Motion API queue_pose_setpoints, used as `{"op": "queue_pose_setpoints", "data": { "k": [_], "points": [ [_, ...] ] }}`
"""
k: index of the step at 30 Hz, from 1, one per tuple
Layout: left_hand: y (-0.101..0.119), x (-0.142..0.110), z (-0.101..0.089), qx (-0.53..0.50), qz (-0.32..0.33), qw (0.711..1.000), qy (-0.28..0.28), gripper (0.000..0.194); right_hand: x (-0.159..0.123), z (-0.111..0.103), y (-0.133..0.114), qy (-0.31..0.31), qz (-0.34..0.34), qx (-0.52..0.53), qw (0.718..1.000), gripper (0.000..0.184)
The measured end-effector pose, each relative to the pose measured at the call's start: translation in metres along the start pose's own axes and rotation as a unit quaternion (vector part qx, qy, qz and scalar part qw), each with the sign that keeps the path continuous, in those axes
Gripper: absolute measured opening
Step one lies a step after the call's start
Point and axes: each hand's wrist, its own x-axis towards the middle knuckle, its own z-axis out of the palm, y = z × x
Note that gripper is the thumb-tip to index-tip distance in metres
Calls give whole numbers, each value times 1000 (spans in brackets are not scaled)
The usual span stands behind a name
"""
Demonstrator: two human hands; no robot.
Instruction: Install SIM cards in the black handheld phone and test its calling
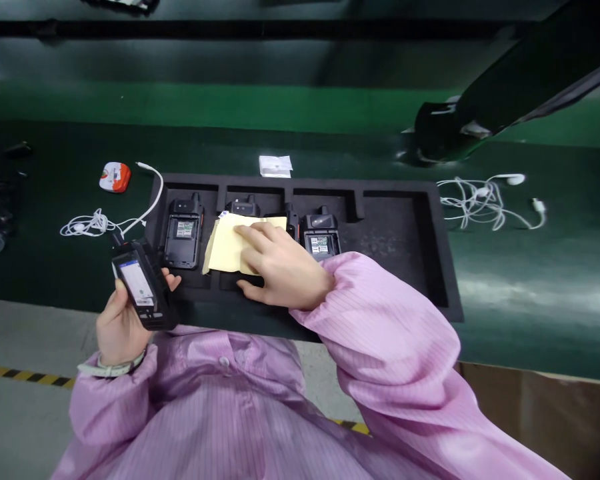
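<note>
My left hand [125,323] is closed around a black handheld radio [147,287] with a stubby antenna and a lit screen, held tilted in front of the tray's left end. My right hand [280,267] rests over a yellow cloth-like sheet [227,247], its fingers spread on top and the thumb apart below. Under the sheet, a radio [243,207] is mostly covered. Two more radios, one on the left [183,233] and one on the right [322,233], lie back up in the black foam tray [295,181], with their battery bays uncovered.
White earphones [93,223] and an orange-and-white case [115,177] lie left of the tray. More white earphones [485,197] sit on the right. Behind the tray is a small white packet [275,166]. A dark post [480,113] rises at the back right.
</note>
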Motion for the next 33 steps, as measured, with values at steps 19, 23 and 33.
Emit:
{"op": "queue_pose_setpoints", "data": {
  "k": [19, 23, 33],
  "points": [
    [4, -3, 12, 20, 14, 1000, 10, 50, 15, -35, 20, 129, 135, 463, 866, 16],
    [5, -6, 9, 46, 22, 998, -34, 53, 26, -41, 31, -40, 102, 476, 873, 7],
    [7, -27, 19, 29, -68, 946, -314, 34, 36, -49, 18, -95, 221, 289, 926, 13]
  ]
}}
